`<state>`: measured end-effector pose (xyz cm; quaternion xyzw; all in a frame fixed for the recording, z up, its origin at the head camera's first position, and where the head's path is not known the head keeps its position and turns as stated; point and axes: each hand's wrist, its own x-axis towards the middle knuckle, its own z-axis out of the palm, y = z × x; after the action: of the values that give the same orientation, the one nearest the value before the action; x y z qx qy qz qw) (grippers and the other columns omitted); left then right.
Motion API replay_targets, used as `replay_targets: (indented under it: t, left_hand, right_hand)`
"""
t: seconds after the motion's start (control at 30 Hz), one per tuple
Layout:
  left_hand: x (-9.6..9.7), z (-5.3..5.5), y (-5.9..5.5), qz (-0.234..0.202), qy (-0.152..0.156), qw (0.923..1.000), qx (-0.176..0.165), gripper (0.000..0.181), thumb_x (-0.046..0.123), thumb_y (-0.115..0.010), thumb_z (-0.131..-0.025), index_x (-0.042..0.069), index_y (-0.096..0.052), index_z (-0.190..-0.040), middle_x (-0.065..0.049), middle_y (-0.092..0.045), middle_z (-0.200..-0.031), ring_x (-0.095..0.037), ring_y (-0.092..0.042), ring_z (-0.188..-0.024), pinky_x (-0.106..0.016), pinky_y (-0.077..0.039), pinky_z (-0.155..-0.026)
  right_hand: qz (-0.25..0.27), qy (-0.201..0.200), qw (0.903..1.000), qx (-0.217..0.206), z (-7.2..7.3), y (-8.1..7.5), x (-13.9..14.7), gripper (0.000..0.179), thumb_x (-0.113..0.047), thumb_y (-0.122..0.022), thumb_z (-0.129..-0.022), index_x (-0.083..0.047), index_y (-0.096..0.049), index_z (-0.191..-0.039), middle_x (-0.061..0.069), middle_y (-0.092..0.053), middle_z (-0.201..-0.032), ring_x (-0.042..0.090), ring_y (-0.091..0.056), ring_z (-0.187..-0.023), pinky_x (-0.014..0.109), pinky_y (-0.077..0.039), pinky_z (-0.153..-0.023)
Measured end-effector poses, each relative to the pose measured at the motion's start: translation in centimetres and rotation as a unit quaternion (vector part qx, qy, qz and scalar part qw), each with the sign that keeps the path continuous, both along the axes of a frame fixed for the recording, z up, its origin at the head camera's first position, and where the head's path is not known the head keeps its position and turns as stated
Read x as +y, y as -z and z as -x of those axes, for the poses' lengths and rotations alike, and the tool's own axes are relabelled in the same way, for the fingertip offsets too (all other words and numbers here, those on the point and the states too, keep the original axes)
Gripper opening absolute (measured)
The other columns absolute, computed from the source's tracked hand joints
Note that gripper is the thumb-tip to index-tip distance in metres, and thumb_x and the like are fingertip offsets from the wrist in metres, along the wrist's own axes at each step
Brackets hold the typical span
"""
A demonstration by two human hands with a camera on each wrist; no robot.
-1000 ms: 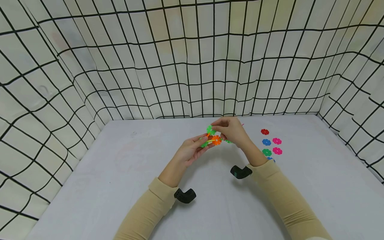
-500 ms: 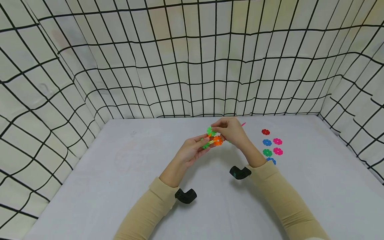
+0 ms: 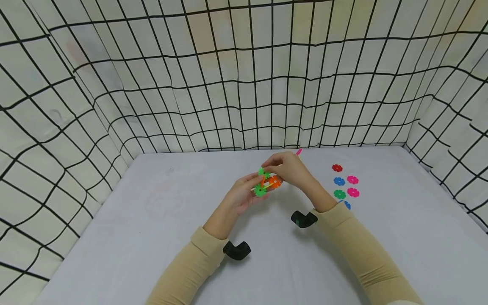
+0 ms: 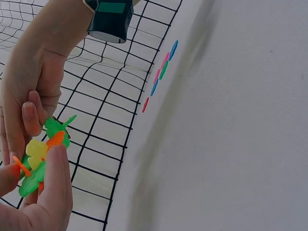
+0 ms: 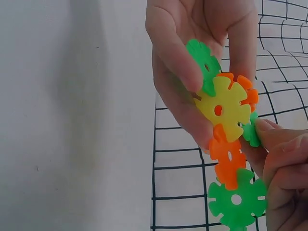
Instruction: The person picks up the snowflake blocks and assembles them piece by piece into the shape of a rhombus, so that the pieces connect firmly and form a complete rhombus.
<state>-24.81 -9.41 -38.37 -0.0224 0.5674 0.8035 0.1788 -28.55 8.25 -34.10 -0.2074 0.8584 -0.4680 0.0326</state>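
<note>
Fingers of the left hand (image 3: 241, 192) pinch a disc chain (image 5: 222, 149) pointing lengthwise down the right wrist view; the right hand (image 3: 287, 169) pinches a green disc (image 5: 250, 132).

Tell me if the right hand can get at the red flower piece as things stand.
Likely yes: the red flower piece lies uncovered, with nothing visible between it and the right hand. That hand pinches a green piece, though, so it would probably have to let go first.
</note>
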Motion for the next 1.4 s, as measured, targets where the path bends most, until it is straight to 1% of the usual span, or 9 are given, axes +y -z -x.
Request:
replay_targets:
  t: [0.2, 0.4, 0.53, 0.63, 0.73, 0.9, 1.07, 1.23, 1.4]
  left_hand:
    - [0.1, 0.0, 0.5, 0.009, 0.0, 0.9999, 0.012, 0.041, 0.015, -0.049, -0.11, -0.007, -0.049, -0.145, -0.018, -0.063, -0.129, -0.017, -0.071, -0.093, -0.026, -0.059, -0.076]
    - [0.1, 0.0, 0.5, 0.004, -0.015, 0.9998, 0.009, 0.039, 0.015, -0.05, -0.11, -0.004, -0.051, -0.144, -0.018, -0.064, -0.127, -0.018, -0.071, -0.091, -0.026, -0.059, -0.074]
    - [0.1, -0.1, 0.4, -0.006, -0.025, 0.9997, 0.004, 0.036, 0.015, -0.048, -0.111, -0.002, -0.051, -0.142, -0.018, -0.062, -0.132, -0.018, -0.07, -0.093, -0.025, -0.059, -0.072]
    - [0.0, 0.0, 0.2, -0.012, -0.03, 0.9995, -0.001, 0.03, 0.015, -0.047, -0.111, 0.0, -0.053, -0.137, -0.018, -0.061, -0.132, -0.018, -0.069, -0.094, -0.024, -0.058, -0.071]
    - [0.0, 0.1, 0.1, -0.019, -0.037, 0.9991, -0.009, 0.025, 0.015, -0.046, -0.111, 0.003, -0.053, -0.131, -0.016, -0.061, -0.128, -0.018, -0.069, -0.093, -0.022, -0.056, -0.069]
    - [0.0, 0.1, 0.2, -0.036, -0.049, 0.9981, -0.014, 0.028, 0.015, -0.043, -0.111, 0.003, -0.051, -0.135, -0.015, -0.06, -0.124, -0.017, -0.066, -0.089, -0.02, -0.054, -0.067]
    - [-0.1, 0.1, 0.3, -0.049, -0.061, 0.9968, -0.017, 0.032, 0.015, -0.042, -0.111, 0.001, -0.049, -0.139, -0.015, -0.057, -0.127, -0.017, -0.063, -0.092, -0.018, -0.055, -0.068]
    - [-0.1, 0.0, 0.3, -0.078, -0.088, 0.9922, -0.041, 0.037, 0.015, -0.042, -0.11, 0.0, -0.048, -0.144, -0.017, -0.054, -0.129, -0.021, -0.058, -0.103, -0.019, -0.056, -0.072]
    - [0.0, 0.0, 0.2, -0.129, -0.121, 0.982, -0.066, 0.035, 0.014, -0.042, -0.109, 0.001, -0.048, -0.141, -0.019, -0.051, -0.131, -0.027, -0.052, -0.117, -0.023, -0.056, -0.078]
  right_hand:
    - [-0.012, 0.006, 0.9999, 0.002, -0.3, -0.5, 0.5, 0.019, -0.015, -0.071, -0.098, -0.007, -0.077, -0.115, 0.01, -0.072, -0.107, 0.02, -0.055, -0.052, 0.025, -0.045, -0.051]
    - [0.034, -0.008, 0.9991, 0.022, -0.2, -0.9, 2.2, 0.024, -0.019, -0.069, -0.101, -0.005, -0.074, -0.119, 0.013, -0.072, -0.101, 0.021, -0.056, -0.057, 0.027, -0.046, -0.052]
    - [0.063, -0.031, 0.9968, 0.038, -0.1, -0.8, 3.8, 0.025, -0.018, -0.067, -0.102, -0.002, -0.072, -0.121, 0.014, -0.073, -0.106, 0.021, -0.058, -0.061, 0.026, -0.046, -0.054]
    - [0.071, -0.028, 0.9964, 0.038, 0.0, -0.6, 5.1, 0.026, -0.016, -0.065, -0.103, -0.001, -0.071, -0.123, 0.016, -0.073, -0.112, 0.018, -0.059, -0.065, 0.025, -0.047, -0.057]
    - [0.062, -0.006, 0.9973, 0.037, 0.1, -0.3, 6.6, 0.028, -0.019, -0.065, -0.104, -0.003, -0.071, -0.125, 0.015, -0.073, -0.111, 0.017, -0.059, -0.067, 0.025, -0.047, -0.06]
    - [0.046, 0.033, 0.9971, 0.051, 0.5, 0.1, 9.1, 0.03, -0.024, -0.063, -0.105, -0.006, -0.07, -0.127, 0.013, -0.072, -0.11, 0.017, -0.059, -0.07, 0.024, -0.047, -0.063]
    - [0.043, 0.073, 0.9948, 0.057, 1.2, 0.9, 11.7, 0.034, -0.026, -0.059, -0.107, -0.004, -0.066, -0.132, 0.018, -0.072, -0.113, 0.015, -0.059, -0.071, 0.023, -0.047, -0.061]
    - [0.03, 0.108, 0.9922, 0.055, 1.8, 1.8, 14.0, 0.038, -0.028, -0.057, -0.108, -0.002, -0.063, -0.134, 0.023, -0.069, -0.116, 0.026, -0.062, -0.078, 0.025, -0.051, -0.063]
    - [-0.012, 0.129, 0.9911, 0.033, 2.8, 2.8, 15.8, 0.041, -0.029, -0.055, -0.108, 0.001, -0.061, -0.136, 0.026, -0.066, -0.117, 0.039, -0.062, -0.091, 0.032, -0.054, -0.072]
